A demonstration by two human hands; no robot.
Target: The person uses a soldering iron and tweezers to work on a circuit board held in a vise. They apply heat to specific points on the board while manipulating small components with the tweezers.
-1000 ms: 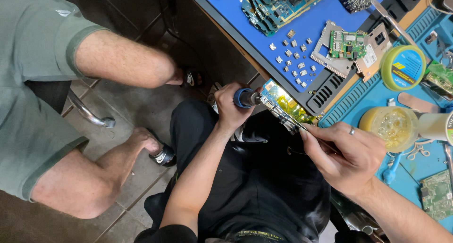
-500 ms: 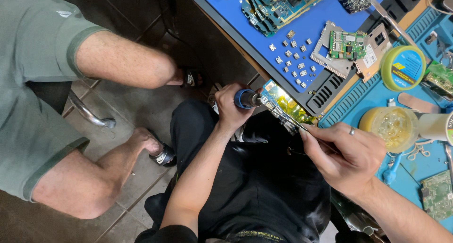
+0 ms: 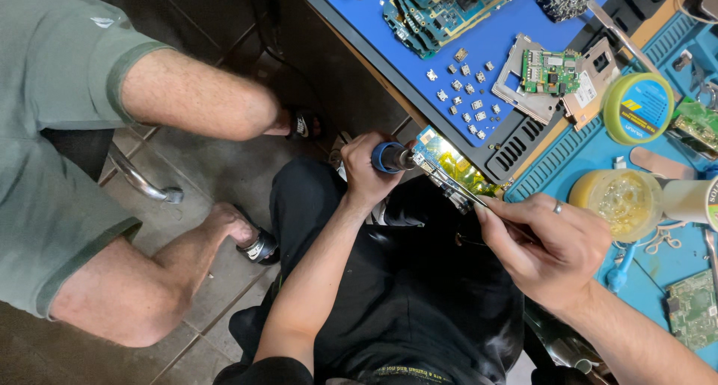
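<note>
Nothing shifted since the earlier frames; both hands held as before. Left hand closed around blue-handled soldering iron, tip end pointing toward circuit board just beyond the fingertips. Right hand pinched shut on thin tweezers touching the board's near edge. Board wrapped in yellow tape, held over the lap beside the blue work mat. Yellow flux tin just past right knuckles.
</note>
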